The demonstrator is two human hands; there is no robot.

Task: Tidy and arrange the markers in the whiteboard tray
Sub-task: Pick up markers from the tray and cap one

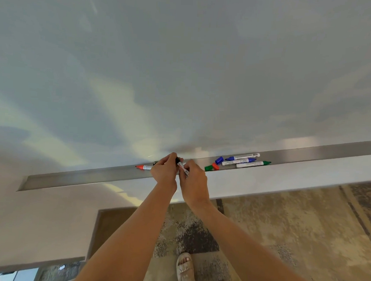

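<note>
Noted one long metal whiteboard tray (81,179) running beneath a blank whiteboard (184,65). Counted five markers in all: one in hand, four lying in the tray. Observed both hands close together above the tray's middle. Right hand (194,180) closed around the white barrel of a black-tipped marker (182,166), tilted, tip end up and to the left. Left hand (165,170) pinched at that marker's black end; cap or bare tip could not be told. Found one red marker (143,167) lying flat in the tray just left of the left hand, partly hidden behind it, red end pointing left. Found three markers grouped well to the right of the hands, lying roughly parallel and touching or nearly so: first blue marker (242,157) at the back, second blue marker (238,161) in the middle, one green marker (253,164) nearest the tray's front edge. Counted three loose caps between the hands and that group: one blue cap (219,160), one green cap (209,168), one red cap (215,166), the latter two touching. Seen below: patterned carpet (283,220) and two sandalled feet (186,269).
</note>
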